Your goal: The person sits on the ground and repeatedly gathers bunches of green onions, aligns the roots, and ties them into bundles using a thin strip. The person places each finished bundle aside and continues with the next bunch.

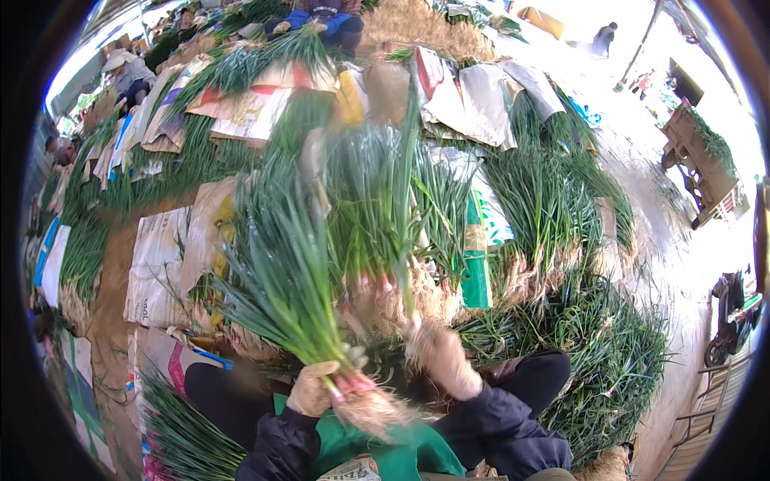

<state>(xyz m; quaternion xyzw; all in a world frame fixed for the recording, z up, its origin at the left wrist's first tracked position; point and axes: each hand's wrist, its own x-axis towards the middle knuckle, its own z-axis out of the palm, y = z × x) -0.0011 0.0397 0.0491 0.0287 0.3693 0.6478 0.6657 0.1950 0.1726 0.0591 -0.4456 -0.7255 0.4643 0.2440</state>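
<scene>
My left hand (311,386), in a pale work glove, grips a bunch of green onions (295,288) just above the reddish bases. Its leaves fan up and to the left, and its stringy roots hang over the green cloth (391,448) on my lap. My right hand (444,359), also gloved and blurred by motion, closes around the base of a single green onion (410,264). That stalk stands nearly upright, in front of a row of rooted green onion bundles (373,228).
Loose green onions (601,361) are heaped to my right. Printed sacks (159,264) and another onion bundle (186,433) lie left. Sack-covered onion rows (469,102) stretch behind. A person (322,18) sits at the far side. A cart (701,162) and a motorbike (728,318) stand right.
</scene>
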